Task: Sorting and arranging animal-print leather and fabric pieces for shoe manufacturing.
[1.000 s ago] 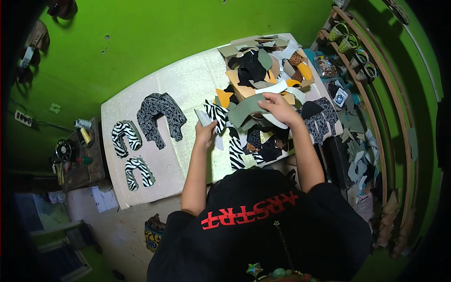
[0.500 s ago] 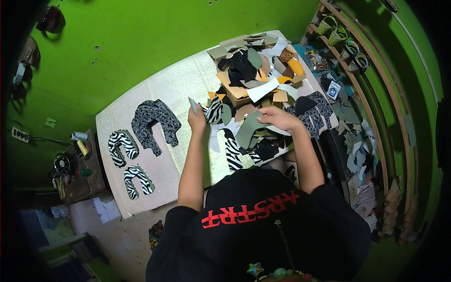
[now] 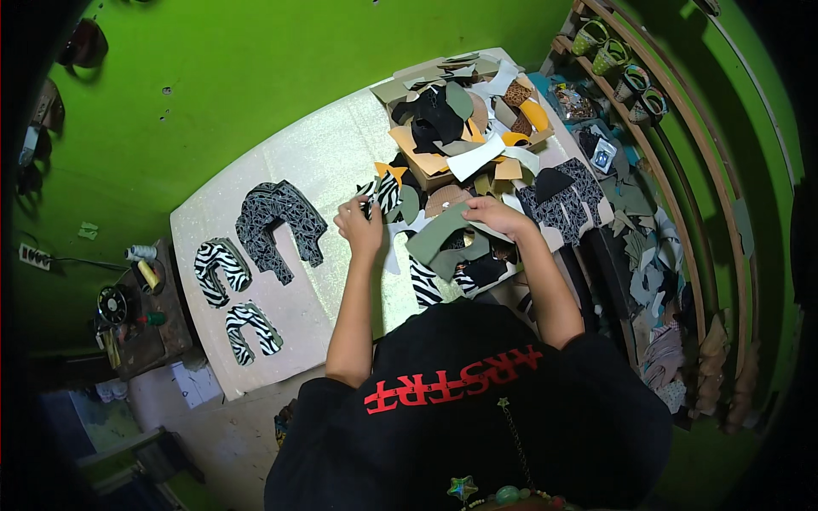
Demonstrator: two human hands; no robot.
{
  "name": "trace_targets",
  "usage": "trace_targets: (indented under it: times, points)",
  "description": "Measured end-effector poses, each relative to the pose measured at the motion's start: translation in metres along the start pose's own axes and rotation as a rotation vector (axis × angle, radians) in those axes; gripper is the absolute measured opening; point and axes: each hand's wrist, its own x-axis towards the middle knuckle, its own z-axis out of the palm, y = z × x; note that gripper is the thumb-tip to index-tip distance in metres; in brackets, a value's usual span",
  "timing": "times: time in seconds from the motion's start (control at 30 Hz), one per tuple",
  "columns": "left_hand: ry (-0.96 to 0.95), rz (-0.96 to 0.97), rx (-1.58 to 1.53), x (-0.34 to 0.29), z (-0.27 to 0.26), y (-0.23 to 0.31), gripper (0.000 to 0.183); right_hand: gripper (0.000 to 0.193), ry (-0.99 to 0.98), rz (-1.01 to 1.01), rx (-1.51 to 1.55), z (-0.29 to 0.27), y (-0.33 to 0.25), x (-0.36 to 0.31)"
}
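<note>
Curled at the near edge of some zebra-striped scraps point(image 3: 389, 196), the fingers of my left hand point(image 3: 359, 226) have shifted since 0.5 s ago, when they held up a pale pointed scrap. Over the same span the sage-green piece point(image 3: 439, 239) in my right hand point(image 3: 496, 216) has swung, its free end now pointing toward 8 o'clock.

That right hand is clamped on the green piece, thumb and fingers together at its upper end. As for my left, the fingers are bent and close together; I cannot tell whether they grip a scrap or only touch it.

The green piece is at 4 o'clock from the zebra scraps, and a zebra-striped strip point(image 3: 423, 284) lies on the table point(image 3: 328, 145) at 7 o'clock from it. An orange scrap point(image 3: 393, 173) lies just beside the zebra scraps, at 12 o'clock from them. From midway between my hands, a cardboard box point(image 3: 433, 180) heaped with mixed cutouts stands at 1 o'clock.

At 2 o'clock from my right hand, a black half-round point(image 3: 554, 184) rests on dark patterned fabric point(image 3: 588, 194). From my left hand, a dark patterned arch point(image 3: 263, 209) lies at 9 o'clock, and 2 smaller zebra-striped arches point(image 3: 207, 271) lie around 8 o'clock.
</note>
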Motion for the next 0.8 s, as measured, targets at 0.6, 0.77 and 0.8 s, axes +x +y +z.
trace_targets:
  times: [0.6,0.77,0.8]
  points:
    - [-0.96,-0.149,-0.852,-0.052,-0.008,0.044,0.029,0.015,0.763,-0.386,-0.397,0.067,0.008,0.004]
    - [-0.791,0.029,-0.638,-0.044,-0.016,0.029,0.024,0.015,0.578,-0.545,-0.323,0.083,0.001,-0.001]
    - [-0.715,0.043,-0.597,-0.04,-0.022,0.028,0.022,0.016,0.592,-0.526,-0.325,0.08,0.0,-0.005]
